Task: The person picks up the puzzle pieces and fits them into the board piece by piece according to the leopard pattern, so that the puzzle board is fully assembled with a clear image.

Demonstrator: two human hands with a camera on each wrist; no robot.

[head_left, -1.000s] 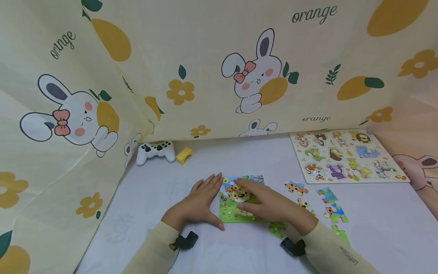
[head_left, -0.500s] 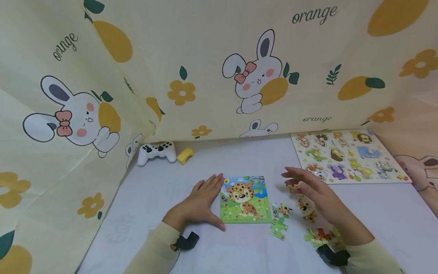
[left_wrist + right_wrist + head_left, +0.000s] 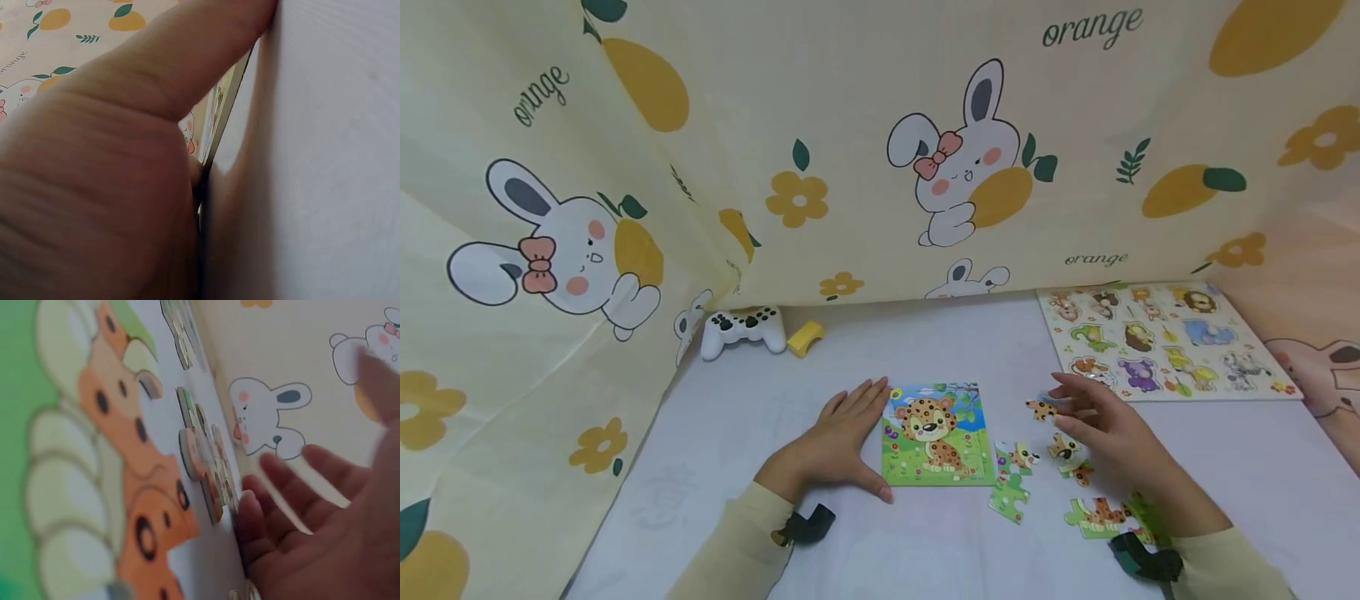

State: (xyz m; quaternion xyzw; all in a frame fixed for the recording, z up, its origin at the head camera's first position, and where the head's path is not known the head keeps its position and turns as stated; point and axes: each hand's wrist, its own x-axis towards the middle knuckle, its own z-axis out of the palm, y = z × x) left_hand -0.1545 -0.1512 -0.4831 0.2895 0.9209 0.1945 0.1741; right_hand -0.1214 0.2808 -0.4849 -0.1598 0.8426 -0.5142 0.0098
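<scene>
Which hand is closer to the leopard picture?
Left. The left hand is just left of the leopard picture; the right hand is farther, to its right, near puzzle pieces.

Head view downward, wrist views close, curtain [image 3: 850, 108] shared

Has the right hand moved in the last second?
Yes: in the head view, the right hand went right, off the leopard board, to the loose puzzle pieces.

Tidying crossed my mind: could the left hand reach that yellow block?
Probably yes: in the head view, only white tabletop shows between the left hand and the yellow block, and the straight fingers seem to grip nothing.
</scene>
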